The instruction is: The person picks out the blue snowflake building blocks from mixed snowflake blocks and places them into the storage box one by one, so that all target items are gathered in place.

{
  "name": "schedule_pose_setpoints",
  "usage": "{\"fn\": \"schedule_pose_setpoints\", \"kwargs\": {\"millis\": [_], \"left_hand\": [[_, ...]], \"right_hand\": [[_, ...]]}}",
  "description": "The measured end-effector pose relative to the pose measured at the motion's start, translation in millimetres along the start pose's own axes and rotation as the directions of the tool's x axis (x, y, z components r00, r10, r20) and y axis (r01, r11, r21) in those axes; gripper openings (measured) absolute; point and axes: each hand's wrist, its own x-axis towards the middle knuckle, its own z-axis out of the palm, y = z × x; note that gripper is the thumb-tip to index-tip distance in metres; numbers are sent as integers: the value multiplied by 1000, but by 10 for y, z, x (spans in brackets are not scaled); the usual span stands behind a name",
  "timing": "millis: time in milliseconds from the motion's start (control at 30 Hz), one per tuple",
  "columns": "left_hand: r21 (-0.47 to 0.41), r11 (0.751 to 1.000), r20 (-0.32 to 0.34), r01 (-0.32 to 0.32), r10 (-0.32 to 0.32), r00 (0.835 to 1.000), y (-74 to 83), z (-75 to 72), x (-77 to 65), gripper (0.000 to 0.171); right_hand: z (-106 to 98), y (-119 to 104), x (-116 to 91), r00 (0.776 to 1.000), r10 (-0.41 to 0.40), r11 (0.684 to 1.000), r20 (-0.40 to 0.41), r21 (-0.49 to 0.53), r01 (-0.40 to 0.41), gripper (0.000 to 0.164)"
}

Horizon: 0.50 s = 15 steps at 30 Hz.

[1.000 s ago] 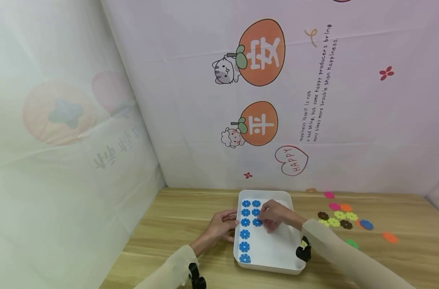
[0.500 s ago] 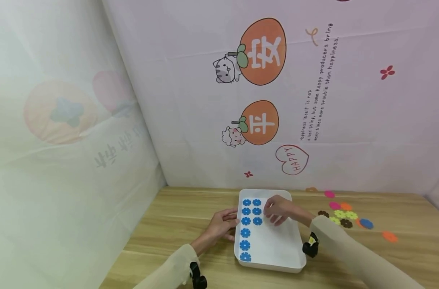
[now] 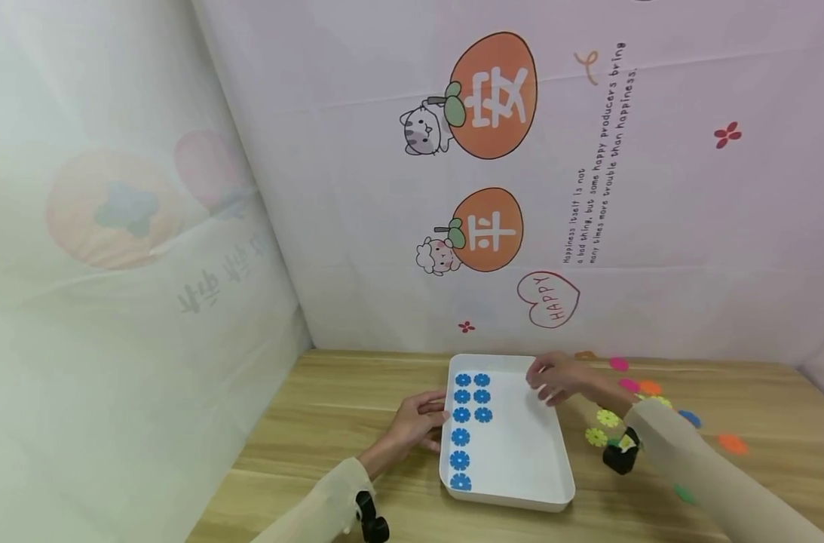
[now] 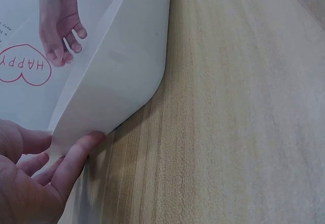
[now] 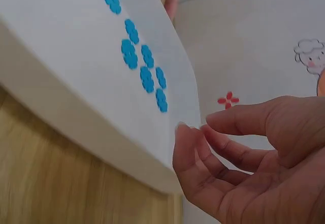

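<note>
A white tray [image 3: 520, 452] lies on the wooden table. Inside it, blue flower-shaped discs [image 3: 461, 437] form a full column along the left wall and a shorter second column at the far end. My left hand [image 3: 412, 424] holds the tray's left side, thumb at the rim and fingers against the outer wall, as the left wrist view [image 4: 35, 178] shows. Over the tray's far right corner is my right hand [image 3: 559, 378]. Its fingers [image 5: 188, 153] are loosely curled, with nothing visible between them in the right wrist view.
To the tray's right, loose discs are scattered: yellow [image 3: 607, 418], pink [image 3: 618, 363], orange [image 3: 733, 443], blue [image 3: 690, 418] and green [image 3: 684, 493]. The right forearm covers part of them. A printed cloth [image 3: 384, 302] hangs behind the table.
My right hand has left the second column of blue discs and moved right to the tray's far right edge. My left hand has stayed at the tray's left side.
</note>
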Motion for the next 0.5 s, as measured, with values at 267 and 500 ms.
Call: {"fn": "schedule_pose_setpoints", "kwargs": {"millis": [267, 500], "left_hand": [[22, 1000, -10, -5, 5, 1000, 11, -17, 4, 50], [21, 1000, -12, 16, -15, 1000, 4, -17, 6, 49]], "right_hand": [[-325, 304, -177, 998, -59, 997, -35, 53, 61, 22], [-593, 538, -324, 994, -42, 999, -102, 5, 42, 20]]}}
